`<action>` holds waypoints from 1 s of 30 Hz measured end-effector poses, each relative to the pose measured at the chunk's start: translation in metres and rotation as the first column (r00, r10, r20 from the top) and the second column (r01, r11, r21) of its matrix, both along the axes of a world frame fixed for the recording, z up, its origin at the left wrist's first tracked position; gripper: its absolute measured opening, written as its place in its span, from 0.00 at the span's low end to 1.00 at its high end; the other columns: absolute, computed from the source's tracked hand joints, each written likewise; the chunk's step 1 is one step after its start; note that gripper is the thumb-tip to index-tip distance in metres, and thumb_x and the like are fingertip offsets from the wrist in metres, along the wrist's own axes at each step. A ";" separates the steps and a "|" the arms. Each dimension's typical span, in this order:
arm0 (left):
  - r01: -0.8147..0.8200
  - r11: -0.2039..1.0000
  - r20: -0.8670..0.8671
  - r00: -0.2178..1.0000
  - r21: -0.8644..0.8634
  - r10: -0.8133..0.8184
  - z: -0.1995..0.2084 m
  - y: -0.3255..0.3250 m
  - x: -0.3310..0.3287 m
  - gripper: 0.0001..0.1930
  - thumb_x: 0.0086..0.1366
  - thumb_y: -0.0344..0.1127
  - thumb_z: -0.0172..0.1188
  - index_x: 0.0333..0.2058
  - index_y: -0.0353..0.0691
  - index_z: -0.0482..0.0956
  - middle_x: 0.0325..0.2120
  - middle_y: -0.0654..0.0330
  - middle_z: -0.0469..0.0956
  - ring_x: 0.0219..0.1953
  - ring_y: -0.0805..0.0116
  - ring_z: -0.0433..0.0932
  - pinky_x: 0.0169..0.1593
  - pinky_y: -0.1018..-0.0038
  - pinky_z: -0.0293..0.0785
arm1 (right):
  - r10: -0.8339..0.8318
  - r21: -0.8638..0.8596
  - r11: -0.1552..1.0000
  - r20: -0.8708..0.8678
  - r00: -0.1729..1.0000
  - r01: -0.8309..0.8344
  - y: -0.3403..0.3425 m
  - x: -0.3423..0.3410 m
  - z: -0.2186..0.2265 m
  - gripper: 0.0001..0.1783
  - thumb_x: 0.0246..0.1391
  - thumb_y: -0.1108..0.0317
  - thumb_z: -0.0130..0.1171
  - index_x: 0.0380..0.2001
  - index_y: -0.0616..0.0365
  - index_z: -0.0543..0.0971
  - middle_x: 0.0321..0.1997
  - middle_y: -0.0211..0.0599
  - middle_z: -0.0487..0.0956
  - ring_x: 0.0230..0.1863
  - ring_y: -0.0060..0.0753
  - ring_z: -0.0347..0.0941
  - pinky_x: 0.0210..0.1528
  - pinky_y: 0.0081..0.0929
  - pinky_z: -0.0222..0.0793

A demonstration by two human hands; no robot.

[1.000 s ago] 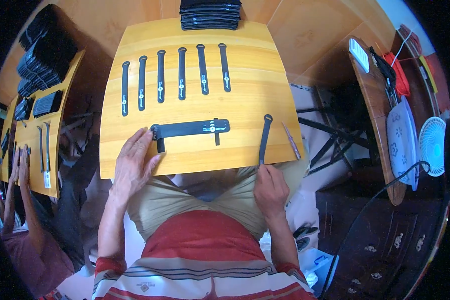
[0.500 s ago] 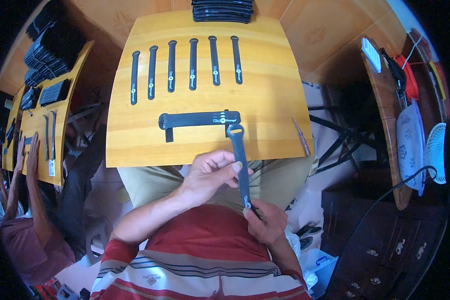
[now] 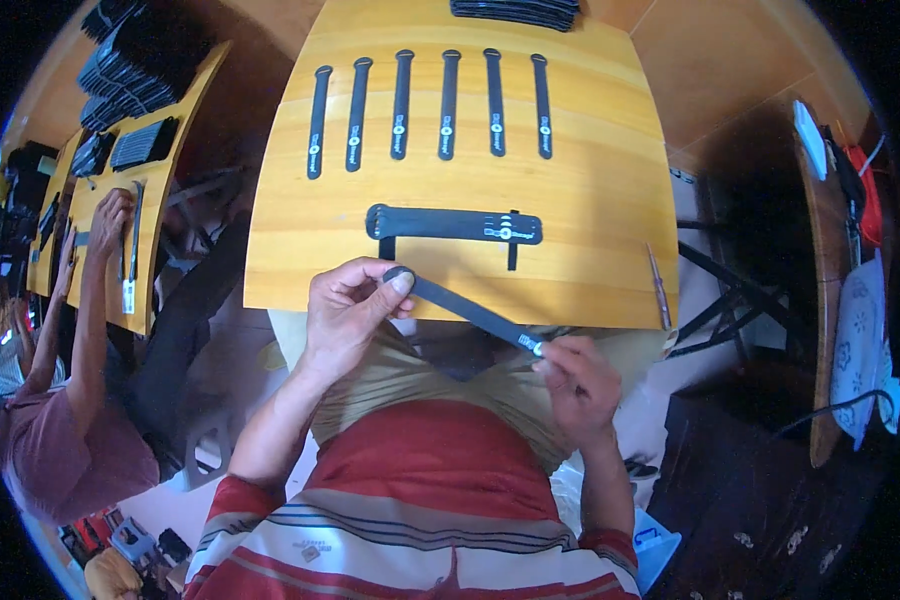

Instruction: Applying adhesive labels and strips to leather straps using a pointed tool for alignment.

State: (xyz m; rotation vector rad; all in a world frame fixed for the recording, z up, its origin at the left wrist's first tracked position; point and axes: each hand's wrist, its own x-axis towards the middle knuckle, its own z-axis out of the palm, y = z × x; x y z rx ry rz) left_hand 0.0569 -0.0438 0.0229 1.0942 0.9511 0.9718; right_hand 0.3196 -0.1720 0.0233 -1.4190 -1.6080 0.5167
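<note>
A narrow black strap [image 3: 478, 312] is stretched slantwise above my lap, just off the table's near edge. My left hand [image 3: 355, 305] pinches its rounded end between thumb and fingers. At the lower, printed end my right hand [image 3: 580, 385] grips it. Beyond my hands, a wider stack of black straps [image 3: 440, 224] lies sideways on the wooden table [image 3: 300, 260], with two thin dark bands [image 3: 513, 257] sticking out beneath. Farther off, several black straps lie in a spaced row, among them a leftmost strap [image 3: 318, 125] and a rightmost strap [image 3: 541, 105].
A pile of black straps [image 3: 515, 10] sits at the table's far edge. A slim pointed tool [image 3: 658, 285] lies near the right edge. To the left, another person [image 3: 80, 430] works at a second table [image 3: 195, 110] bearing stacked black straps. A wooden board [image 3: 827, 390] stands at the right.
The strap has swung from nearly upright to a slant. My left hand now holds its far end, and my right hand has moved rightward. The view has shifted.
</note>
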 end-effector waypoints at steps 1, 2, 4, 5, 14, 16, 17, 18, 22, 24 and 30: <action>0.016 1.000 -0.029 0.999 -0.012 -0.016 0.001 0.002 -0.004 0.07 0.69 0.30 0.61 0.41 0.33 0.81 0.30 0.59 0.83 0.29 0.74 0.81 0.35 0.77 0.80 | 0.008 -0.003 1.000 -0.009 1.000 -0.008 0.005 0.001 -0.001 0.08 0.55 0.76 0.64 0.39 0.62 0.81 0.33 0.44 0.81 0.30 0.36 0.78 0.31 0.28 0.71; 0.031 0.999 -0.057 0.998 -0.023 -0.032 0.001 0.004 -0.007 0.07 0.69 0.31 0.61 0.41 0.33 0.81 0.29 0.60 0.82 0.29 0.74 0.81 0.35 0.78 0.80 | -0.022 -0.009 1.000 0.011 1.000 0.022 0.011 0.002 -0.002 0.08 0.55 0.76 0.64 0.40 0.63 0.81 0.33 0.44 0.81 0.30 0.35 0.77 0.31 0.28 0.71; 0.042 0.999 -0.071 0.997 -0.028 -0.043 -0.001 0.011 -0.012 0.07 0.69 0.31 0.61 0.41 0.33 0.81 0.29 0.60 0.82 0.30 0.75 0.81 0.36 0.78 0.80 | -0.063 -0.034 0.997 0.010 0.998 0.064 0.023 0.004 -0.003 0.10 0.56 0.76 0.64 0.42 0.64 0.81 0.33 0.39 0.81 0.32 0.29 0.78 0.34 0.23 0.73; 0.061 0.998 -0.079 0.995 -0.030 -0.063 -0.003 0.014 -0.014 0.08 0.69 0.31 0.61 0.42 0.33 0.81 0.29 0.61 0.82 0.30 0.75 0.80 0.36 0.78 0.80 | -0.057 -0.037 0.998 0.004 0.998 0.057 0.028 0.002 -0.004 0.10 0.56 0.76 0.64 0.42 0.64 0.81 0.33 0.39 0.81 0.32 0.29 0.78 0.34 0.23 0.73; -0.010 1.000 -0.217 0.976 0.006 0.011 -0.005 0.034 -0.019 0.09 0.68 0.29 0.63 0.44 0.30 0.82 0.28 0.63 0.82 0.29 0.80 0.78 0.35 0.83 0.76 | -0.261 -0.310 0.934 -0.256 0.931 0.176 0.062 0.002 -0.017 0.11 0.56 0.73 0.66 0.42 0.63 0.83 0.32 0.33 0.82 0.31 0.20 0.75 0.34 0.19 0.71; -0.025 0.999 -0.249 0.968 0.032 0.033 -0.011 0.037 -0.018 0.08 0.67 0.29 0.63 0.43 0.31 0.82 0.28 0.63 0.82 0.29 0.81 0.78 0.35 0.83 0.76 | -0.255 -0.287 0.943 -0.308 0.917 0.165 0.070 0.001 -0.018 0.10 0.56 0.74 0.65 0.42 0.64 0.82 0.32 0.34 0.81 0.31 0.20 0.75 0.34 0.19 0.71; -0.039 0.997 -0.278 0.959 0.063 0.055 -0.012 0.038 -0.019 0.08 0.67 0.28 0.63 0.42 0.31 0.82 0.28 0.64 0.81 0.29 0.81 0.77 0.35 0.84 0.76 | -0.252 -0.293 0.943 -0.311 0.917 0.160 0.074 0.002 -0.019 0.10 0.56 0.74 0.65 0.42 0.64 0.82 0.32 0.34 0.81 0.31 0.20 0.75 0.34 0.19 0.71; -0.044 0.997 -0.283 0.957 0.058 0.058 -0.013 0.040 -0.019 0.08 0.67 0.28 0.63 0.42 0.31 0.82 0.28 0.64 0.81 0.29 0.81 0.77 0.35 0.84 0.76 | -0.238 -0.280 0.947 -0.294 0.926 0.154 0.077 0.004 -0.020 0.09 0.57 0.74 0.65 0.41 0.64 0.82 0.31 0.34 0.81 0.31 0.21 0.75 0.34 0.19 0.71; -0.086 0.996 -0.375 0.922 0.029 0.091 -0.010 0.045 -0.018 0.06 0.67 0.28 0.63 0.40 0.31 0.82 0.26 0.64 0.81 0.28 0.81 0.76 0.34 0.84 0.75 | -0.205 -0.257 0.957 -0.277 0.939 0.133 0.090 0.004 -0.017 0.08 0.58 0.75 0.64 0.41 0.65 0.82 0.30 0.34 0.80 0.29 0.22 0.75 0.33 0.19 0.71; -0.116 0.993 -0.404 0.907 0.027 0.117 -0.009 0.049 -0.018 0.06 0.67 0.28 0.63 0.39 0.31 0.83 0.25 0.64 0.81 0.27 0.81 0.76 0.33 0.83 0.74 | -0.195 -0.250 0.959 -0.250 0.949 0.131 0.096 0.007 -0.018 0.08 0.58 0.75 0.64 0.41 0.65 0.82 0.30 0.34 0.79 0.28 0.22 0.75 0.32 0.19 0.70; -0.092 0.993 -0.606 0.786 0.076 0.119 -0.004 0.057 -0.016 0.05 0.66 0.28 0.64 0.35 0.31 0.84 0.22 0.63 0.81 0.25 0.81 0.75 0.30 0.82 0.73 | -0.224 -0.265 0.948 -0.162 0.961 0.176 0.109 0.008 -0.018 0.08 0.55 0.78 0.64 0.39 0.64 0.83 0.30 0.36 0.80 0.27 0.23 0.74 0.31 0.20 0.69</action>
